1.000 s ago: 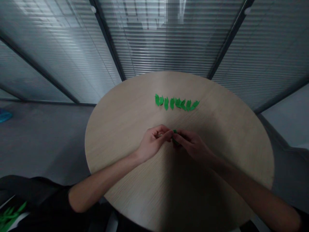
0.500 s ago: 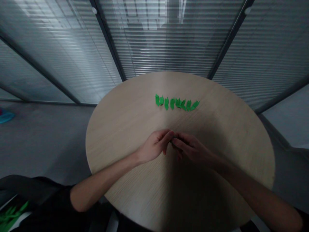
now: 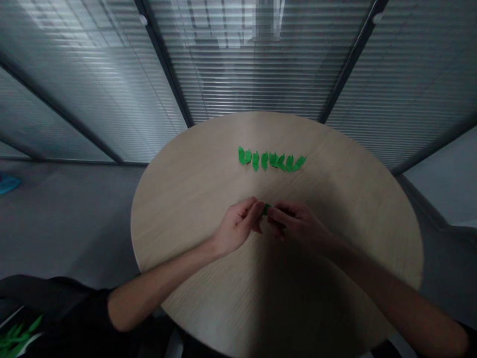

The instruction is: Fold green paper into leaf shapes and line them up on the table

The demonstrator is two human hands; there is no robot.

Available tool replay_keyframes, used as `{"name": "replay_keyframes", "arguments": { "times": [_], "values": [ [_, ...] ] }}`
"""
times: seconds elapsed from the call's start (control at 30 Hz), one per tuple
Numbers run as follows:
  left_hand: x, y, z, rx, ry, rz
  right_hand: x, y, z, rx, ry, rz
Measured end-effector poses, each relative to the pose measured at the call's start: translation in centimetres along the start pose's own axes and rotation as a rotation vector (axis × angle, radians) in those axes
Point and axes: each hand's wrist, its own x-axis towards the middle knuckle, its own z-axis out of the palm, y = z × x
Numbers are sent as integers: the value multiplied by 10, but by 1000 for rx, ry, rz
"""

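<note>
Over the middle of the table, my left hand and my right hand meet with their fingertips closed on a small green leaf. Only a sliver of it shows between the thumbs; the fingers hide the rest. My left hand pinches its left end, my right hand its right end. Beyond the hands lies a row of several bright green leaves, which look like folded paper or fabric. Some of them touch or overlap, and their tips point in slightly different directions.
The round wooden table stands close to glass partitions with blinds. At the lower left, more green leaves lie in a white-edged container beside my body. A blue object rests on the grey floor at far left.
My fingertips have parted slightly, so more of the green leaf shows between them. The row of leaves keeps its arrangement; the view has shifted a little.
</note>
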Motion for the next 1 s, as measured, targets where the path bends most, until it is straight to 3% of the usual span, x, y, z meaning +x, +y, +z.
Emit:
{"name": "replay_keyframes", "arguments": {
  "times": [0.2, 0.4, 0.7, 1.0],
  "values": [
    [0, 0, -3, -22, -69, -61, 1, -5, -6, 27, 185, -63],
    [-1, -4, -5, -20, -200, -116, -1, -11, -11, 44, 116, -41],
    [-1, -1, -2, -26, -88, -8, 2, -2, -5, 25, 108, -72],
    [-6, -4, 3, 24, -69, 21, 0, -3, -3, -2, 137, -107]
  ]
}}
